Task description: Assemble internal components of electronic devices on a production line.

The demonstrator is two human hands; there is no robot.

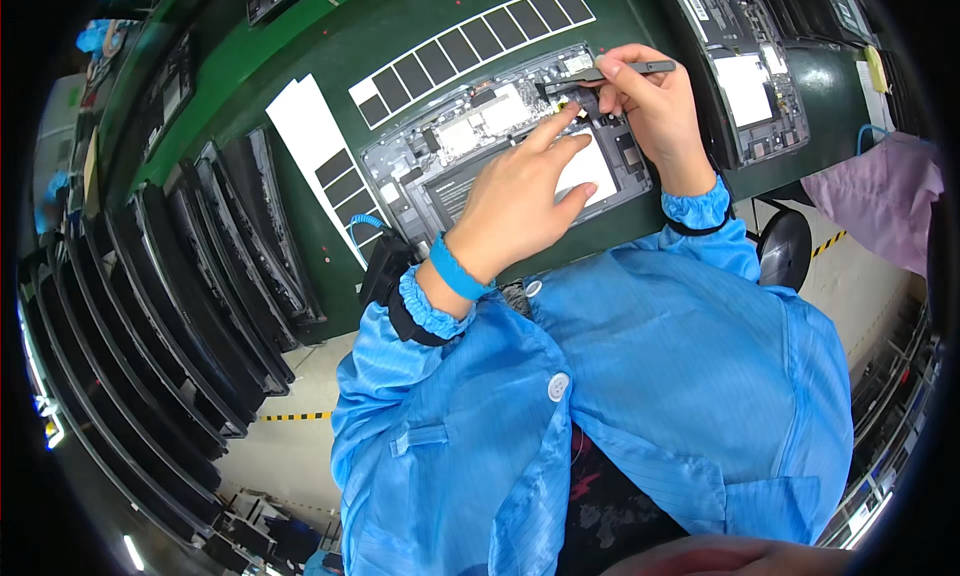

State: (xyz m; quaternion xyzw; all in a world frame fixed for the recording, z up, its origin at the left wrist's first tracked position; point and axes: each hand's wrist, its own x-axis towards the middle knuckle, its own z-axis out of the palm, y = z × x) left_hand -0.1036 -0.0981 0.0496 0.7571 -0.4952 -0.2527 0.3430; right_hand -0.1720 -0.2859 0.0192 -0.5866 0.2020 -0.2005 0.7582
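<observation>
An opened laptop base [408, 208] lies on the green bench before me, with its circuit board [487, 119], black battery [448, 190] and a white rectangular panel exposed. My right hand [655, 111] grips dark tweezers [645, 67] between thumb and fingers, their tips pointing left over the board's upper right part. Across the base reaches my left hand [520, 198], its fingers apart and holding nothing visible. Its index fingertip rests at small parts near a yellow-green spot, just below the tweezers; whether it presses on something there I cannot tell. A blue wrist strap [456, 267] circles my left wrist.
Beyond the laptop base lies a white sheet of black rectangular pads [482, 38]. Another partly used sheet [302, 118] sits to its left. Several laptop bases [185, 276] stand in a row at left. A second opened base [712, 26] lies right, near a pink-clothed person [885, 198].
</observation>
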